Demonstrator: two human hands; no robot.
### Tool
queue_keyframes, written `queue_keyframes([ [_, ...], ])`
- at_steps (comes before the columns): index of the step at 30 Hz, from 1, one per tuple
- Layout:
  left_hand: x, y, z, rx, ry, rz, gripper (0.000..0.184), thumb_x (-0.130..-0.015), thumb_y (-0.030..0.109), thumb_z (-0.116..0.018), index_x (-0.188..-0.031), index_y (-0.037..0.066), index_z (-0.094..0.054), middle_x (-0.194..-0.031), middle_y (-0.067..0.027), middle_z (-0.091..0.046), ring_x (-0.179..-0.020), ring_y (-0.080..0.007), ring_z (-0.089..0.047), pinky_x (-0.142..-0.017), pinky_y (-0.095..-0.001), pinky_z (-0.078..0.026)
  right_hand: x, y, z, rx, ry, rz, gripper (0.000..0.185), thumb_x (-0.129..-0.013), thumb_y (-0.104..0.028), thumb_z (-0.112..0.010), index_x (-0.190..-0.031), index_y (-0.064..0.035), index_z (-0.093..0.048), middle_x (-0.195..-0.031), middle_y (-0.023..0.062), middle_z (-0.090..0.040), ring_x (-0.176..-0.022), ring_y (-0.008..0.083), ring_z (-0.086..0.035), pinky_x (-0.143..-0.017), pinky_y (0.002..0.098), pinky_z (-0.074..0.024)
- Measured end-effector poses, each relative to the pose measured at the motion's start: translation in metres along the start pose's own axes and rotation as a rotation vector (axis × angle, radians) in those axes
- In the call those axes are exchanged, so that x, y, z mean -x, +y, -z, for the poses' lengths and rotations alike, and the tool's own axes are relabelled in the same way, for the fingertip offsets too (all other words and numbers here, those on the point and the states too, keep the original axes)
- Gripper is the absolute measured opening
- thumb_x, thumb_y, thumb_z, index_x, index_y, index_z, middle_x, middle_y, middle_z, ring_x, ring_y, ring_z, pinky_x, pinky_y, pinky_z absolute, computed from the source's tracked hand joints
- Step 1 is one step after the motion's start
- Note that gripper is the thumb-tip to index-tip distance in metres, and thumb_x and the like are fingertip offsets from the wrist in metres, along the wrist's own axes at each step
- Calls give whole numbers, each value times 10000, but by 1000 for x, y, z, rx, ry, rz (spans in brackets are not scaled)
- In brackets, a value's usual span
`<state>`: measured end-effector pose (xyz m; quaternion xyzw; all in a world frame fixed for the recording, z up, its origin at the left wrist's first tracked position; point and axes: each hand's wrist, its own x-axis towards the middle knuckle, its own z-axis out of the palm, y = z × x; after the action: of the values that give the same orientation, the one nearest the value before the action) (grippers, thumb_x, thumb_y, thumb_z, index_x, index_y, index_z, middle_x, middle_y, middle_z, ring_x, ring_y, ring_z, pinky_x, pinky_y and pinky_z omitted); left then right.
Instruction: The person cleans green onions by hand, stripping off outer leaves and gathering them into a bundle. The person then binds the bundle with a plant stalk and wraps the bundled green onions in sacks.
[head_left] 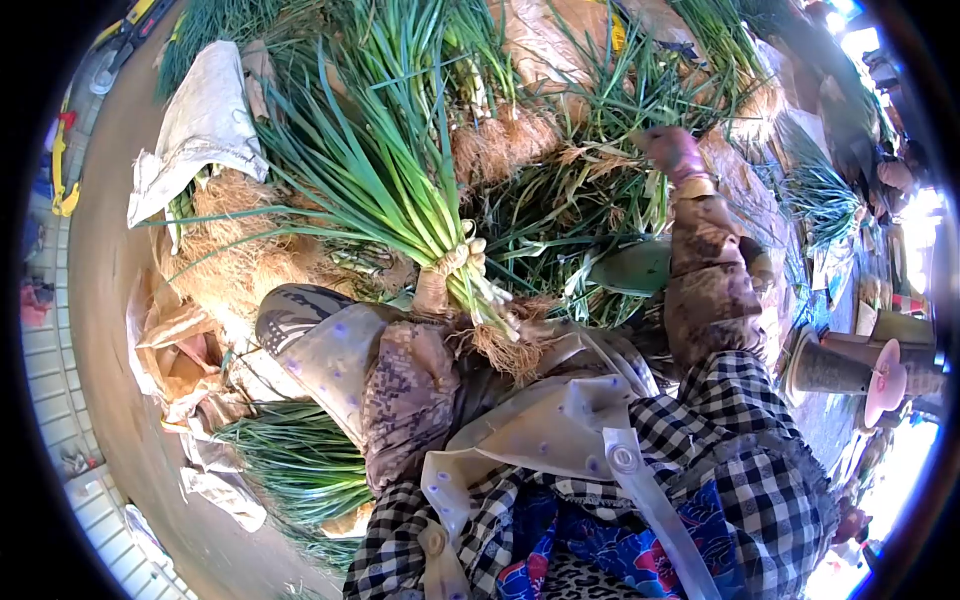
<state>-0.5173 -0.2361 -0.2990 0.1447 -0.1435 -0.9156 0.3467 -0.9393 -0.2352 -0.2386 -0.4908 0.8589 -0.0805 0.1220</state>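
Observation:
My left hand (455, 262) is closed around a bunch of green onions (425, 215) near its white ends. Their long green leaves fan toward the upper left. The roots hang at the lower right, above my lap. My right hand (675, 155), in a pinkish covering, reaches out over a heap of loose green onion leaves (570, 205). Motion blurs its fingers, so I cannot see whether anything is in them.
More green onion bundles with tan roots (500, 140) lie ahead. A white sack (205, 120) covers roots at the left. Another bundle (300, 460) rests at lower left. Stools (835, 360) stand at the right, and tools (70, 165) lie along the left edge.

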Motion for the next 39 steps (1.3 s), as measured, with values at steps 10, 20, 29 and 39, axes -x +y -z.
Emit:
queue_keyframes([
  [10,9,-3,12,92,-5,198,432,-804,153,-593,-1172,30,-406,-819,-70,-500,-677,-144,-446,-601,-263,-404,54,-201,-62,-982,-490,338,350,-741,-281,-664,-944,-1,-613,-681,69,-621,-506,106,-537,-452,227,-439],
  [20,3,-4,21,59,-40,80,477,-795,133,-608,-1205,31,-387,-834,-66,-519,-670,-150,-488,-584,-267,-446,-35,11,4,-694,190,-142,296,-711,-100,-647,-982,3,-587,-712,60,-625,-581,161,-585,-483,247,-455],
  [29,4,4,-20,-171,8,138,462,-797,127,-605,-1196,5,-408,-803,-83,-557,-651,-155,-510,-559,-258,-446,21,-123,-28,-866,47,234,427,-750,-236,-678,-1137,-116,-545,-859,31,-585,-563,89,-521,-463,196,-438],
  [39,6,47,-44,-23,-341,384,257,-841,197,-530,-1027,19,-516,-826,-129,-559,-682,-243,-593,-670,-438,-538,-106,-112,-49,-650,80,120,185,-790,-210,-558,-910,-81,-617,-771,76,-612,-627,197,-581,-533,299,-475],
])
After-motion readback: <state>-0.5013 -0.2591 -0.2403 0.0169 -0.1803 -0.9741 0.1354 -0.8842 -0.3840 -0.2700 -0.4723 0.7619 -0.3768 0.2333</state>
